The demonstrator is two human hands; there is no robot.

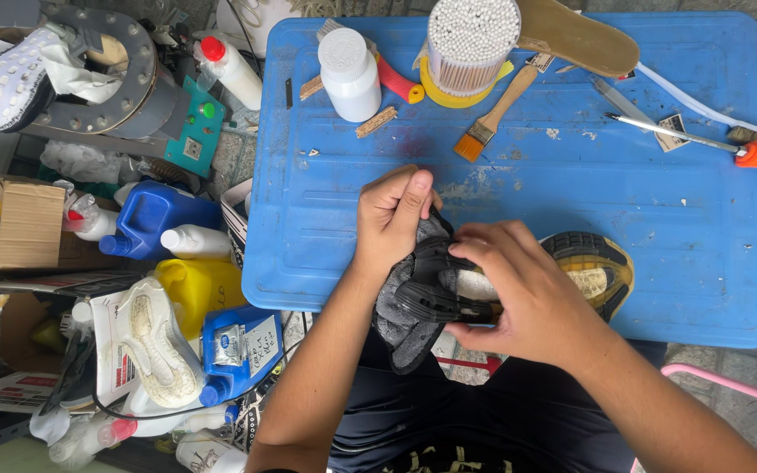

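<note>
At the near edge of the blue plastic surface [519, 175], the left hand [392, 219] grips a grey cloth [396, 324] clenched against one black-soled sneaker [589, 267], while the right hand [527, 302] grips its sole. Steadying the shoe firmly would keep the rubbing even. Farther back: one white bottle [350, 74], one tub of cotton swabs [470, 39], one wooden paintbrush [494, 109].

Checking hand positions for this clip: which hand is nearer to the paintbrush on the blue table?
Left. The left hand sits just below the paintbrush, gripping the shoe; the right hand is lower, farther away.
</note>
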